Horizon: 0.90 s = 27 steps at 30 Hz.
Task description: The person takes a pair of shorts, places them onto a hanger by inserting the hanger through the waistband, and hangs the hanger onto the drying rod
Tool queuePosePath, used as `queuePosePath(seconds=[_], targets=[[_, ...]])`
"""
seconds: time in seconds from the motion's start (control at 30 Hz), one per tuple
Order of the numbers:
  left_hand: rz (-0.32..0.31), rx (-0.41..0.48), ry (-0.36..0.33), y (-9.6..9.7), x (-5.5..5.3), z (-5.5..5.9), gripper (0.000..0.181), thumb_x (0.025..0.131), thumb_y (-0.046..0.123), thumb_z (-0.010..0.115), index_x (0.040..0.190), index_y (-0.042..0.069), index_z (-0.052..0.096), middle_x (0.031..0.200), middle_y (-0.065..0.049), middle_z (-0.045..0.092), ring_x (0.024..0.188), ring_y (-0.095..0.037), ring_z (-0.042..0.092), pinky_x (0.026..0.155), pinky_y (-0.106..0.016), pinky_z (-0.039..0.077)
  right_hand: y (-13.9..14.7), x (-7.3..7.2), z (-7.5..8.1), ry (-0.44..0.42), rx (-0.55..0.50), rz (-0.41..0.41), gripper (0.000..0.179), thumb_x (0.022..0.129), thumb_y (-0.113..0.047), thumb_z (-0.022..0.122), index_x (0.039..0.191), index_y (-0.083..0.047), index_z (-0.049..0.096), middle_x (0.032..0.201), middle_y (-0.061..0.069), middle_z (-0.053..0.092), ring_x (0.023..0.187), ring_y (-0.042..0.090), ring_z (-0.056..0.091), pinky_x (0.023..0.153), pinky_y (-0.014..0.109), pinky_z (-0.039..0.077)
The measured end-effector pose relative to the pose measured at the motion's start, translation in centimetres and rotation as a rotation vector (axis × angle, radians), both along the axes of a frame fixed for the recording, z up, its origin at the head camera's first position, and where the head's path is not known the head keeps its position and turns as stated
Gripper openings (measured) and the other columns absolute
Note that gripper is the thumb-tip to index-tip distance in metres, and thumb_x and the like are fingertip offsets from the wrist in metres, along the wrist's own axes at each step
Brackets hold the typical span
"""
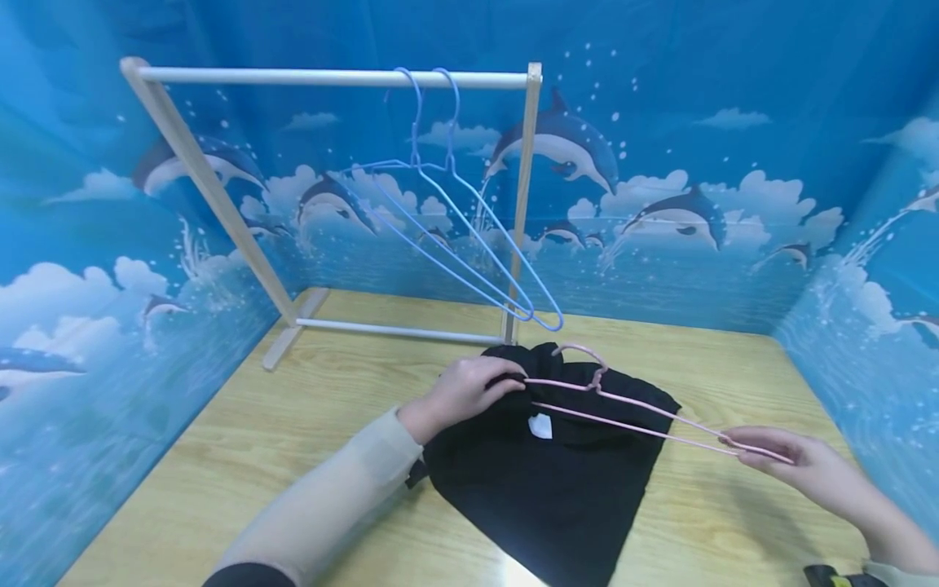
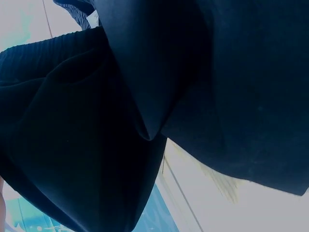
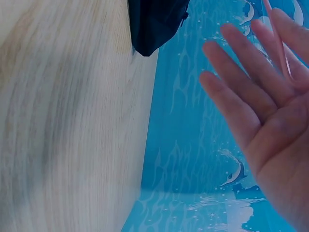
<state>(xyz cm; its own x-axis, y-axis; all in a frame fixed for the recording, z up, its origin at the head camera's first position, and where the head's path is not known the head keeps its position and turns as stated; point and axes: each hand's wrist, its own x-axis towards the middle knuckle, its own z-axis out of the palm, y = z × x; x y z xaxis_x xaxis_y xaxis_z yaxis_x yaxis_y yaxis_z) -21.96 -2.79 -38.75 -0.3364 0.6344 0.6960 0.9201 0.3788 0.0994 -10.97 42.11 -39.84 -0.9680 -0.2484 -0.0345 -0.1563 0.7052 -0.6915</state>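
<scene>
A pair of black shorts (image 1: 543, 481) with a white label (image 1: 540, 425) inside the waist hangs from my left hand (image 1: 477, 390), which pinches the waistband. Gathered elastic along that waistband (image 2: 53, 50) shows in the left wrist view. The pink hanger (image 1: 645, 405) lies across the top of the shorts, its hook upward. Its left end meets the cloth at my left fingers; that tip is hidden. My right hand (image 1: 795, 461) holds the hanger's right end between thumb and fingers. In the right wrist view the other fingers (image 3: 236, 96) of that hand are spread nearly straight.
Behind the shorts stands a rack with a white rail (image 1: 293, 77) and wooden posts. Two blue hangers (image 1: 469, 220) hang near its right post. Dolphin-printed sheets (image 1: 660, 163) enclose the wooden table (image 1: 352, 367). A black-and-yellow object (image 1: 839, 577) shows at the lower right.
</scene>
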Motion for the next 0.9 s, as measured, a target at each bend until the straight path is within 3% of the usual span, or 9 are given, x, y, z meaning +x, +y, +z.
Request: queuePosePath(seconds=[0.17,0.4,0.57,0.67,0.8,0.9], targets=[[0.002,-0.003,-0.008,-0.1,0.0,0.0,0.016,0.085,0.014,0.075,0.098,0.007,0.071,0.092,-0.003,0.074,0.083,-0.01,0.07,0.079,-0.019,0.056,0.3,0.1,-0.4,0.062,-0.076,0.057,0.04,0.097,-0.007,0.056,0.136,0.002,0.05,0.124,-0.041,0.044,0.108,-0.02,0.048,0.077,0.01,0.05],[0.015,-0.003,-0.004,-0.1,-0.1,-0.1,0.015,0.085,0.013,0.074,0.098,0.006,0.071,0.092,-0.003,0.074,0.083,-0.01,0.07,0.077,-0.02,0.056,0.5,0.2,-0.8,0.072,-0.11,0.1,0.047,0.096,-0.002,0.055,0.142,0.0,0.043,0.131,-0.04,0.038,0.112,-0.023,0.04,0.078,0.012,0.05],[0.024,0.016,0.001,-0.2,0.0,0.0,0.017,0.084,0.011,0.075,0.099,0.004,0.072,0.093,-0.004,0.074,0.084,-0.012,0.071,0.077,-0.022,0.057,0.8,0.1,-1.4,0.136,-0.267,0.298,0.068,0.088,0.018,0.053,0.148,0.008,0.024,0.149,-0.025,0.035,0.125,-0.015,0.04,0.087,0.011,0.048],[0.027,0.021,0.004,-0.2,0.0,0.0,0.017,0.084,0.012,0.075,0.099,0.004,0.072,0.094,-0.004,0.074,0.085,-0.012,0.071,0.079,-0.023,0.057,0.9,-0.1,-1.7,0.207,-0.287,0.392,0.085,0.08,0.022,0.057,0.15,0.009,0.012,0.158,-0.016,0.025,0.131,-0.012,0.036,0.089,0.011,0.045],[0.031,0.02,0.017,-0.3,0.1,0.0,0.017,0.084,0.012,0.075,0.099,0.005,0.071,0.093,-0.004,0.074,0.084,-0.012,0.071,0.078,-0.022,0.057,0.4,-0.3,-2.1,0.261,-0.235,0.382,0.101,0.072,0.02,0.064,0.152,0.005,0.003,0.163,-0.011,0.011,0.134,-0.014,0.027,0.097,0.013,0.039],[0.035,0.026,0.02,-0.3,0.2,0.0,0.017,0.084,0.011,0.075,0.099,0.005,0.071,0.093,-0.004,0.074,0.083,-0.012,0.071,0.077,-0.022,0.057,-0.5,-0.4,-2.4,0.257,-0.199,0.329,0.108,0.07,0.019,0.068,0.154,0.001,0.002,0.164,-0.009,0.003,0.136,-0.017,0.016,0.097,0.001,0.024]])
